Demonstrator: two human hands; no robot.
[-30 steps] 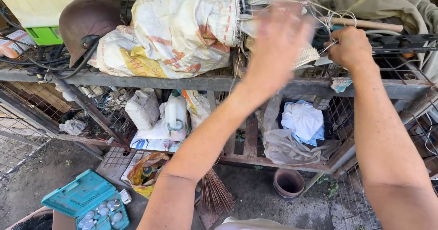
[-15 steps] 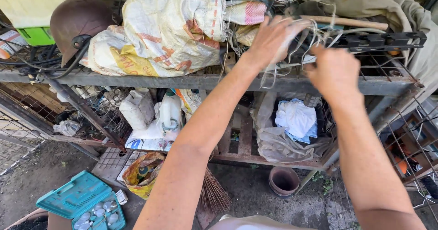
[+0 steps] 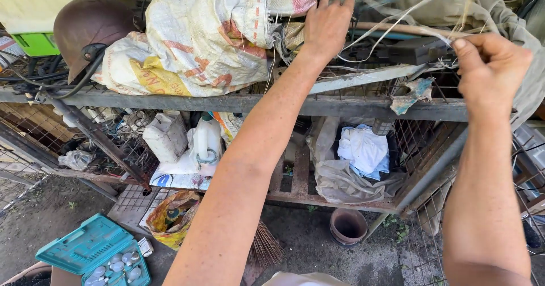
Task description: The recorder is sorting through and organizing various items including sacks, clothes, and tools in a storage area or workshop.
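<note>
My left hand [image 3: 325, 28] reaches up onto the top of a metal wire rack [image 3: 238, 101] and presses into the clutter of woven sacks and cords there; whether it grips anything is hidden. My right hand [image 3: 491, 70] is raised at the right, fingers pinched on thin pale strings [image 3: 397, 19] that stretch tight from the pile up toward it. A black plastic bar [image 3: 417, 50] and a wooden stick [image 3: 397, 29] lie among the strings between my hands.
A large printed woven sack [image 3: 198, 36] and a brown helmet [image 3: 91, 28] sit on the rack top. White jugs [image 3: 207, 141] and plastic bags [image 3: 363, 155] fill the lower shelf. On the ground are a teal tool case [image 3: 93, 252], a clay pot [image 3: 348, 226] and a broom head [image 3: 264, 249].
My right hand has moved right and up, pulling the strings taut. My left hand has shifted from the tangle up and deeper into the pile by the sacks.
</note>
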